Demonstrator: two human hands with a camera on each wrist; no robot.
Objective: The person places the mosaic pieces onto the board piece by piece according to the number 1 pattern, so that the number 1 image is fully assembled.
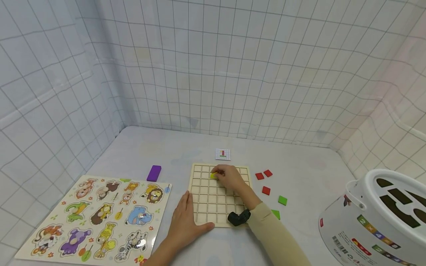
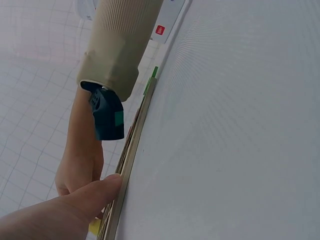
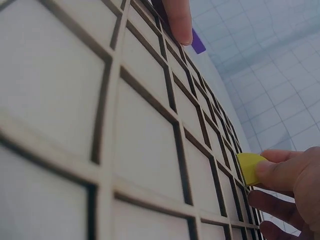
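In the head view, the right hand (image 1: 229, 177) pinches a yellow tile (image 1: 213, 176) over the far part of a wooden grid board (image 1: 212, 208). The right wrist view shows what the head view half hides: the thumb and forefinger close on the tile, which stands tilted at the grid, and the other fingers (image 3: 277, 207) bend below it. Whether its lower edge touches the wood is hard to tell.

The left hand (image 1: 186, 221) is spread and grasps nothing, its fingers along the board's left side and its thumb at the near edge; the left wrist view shows that thumb against the board's edge.

Only the head view takes in the picture card (image 1: 223, 154) beyond the board, the red tiles (image 1: 266, 190) to its right and the animal puzzle (image 1: 87, 178) on the left.
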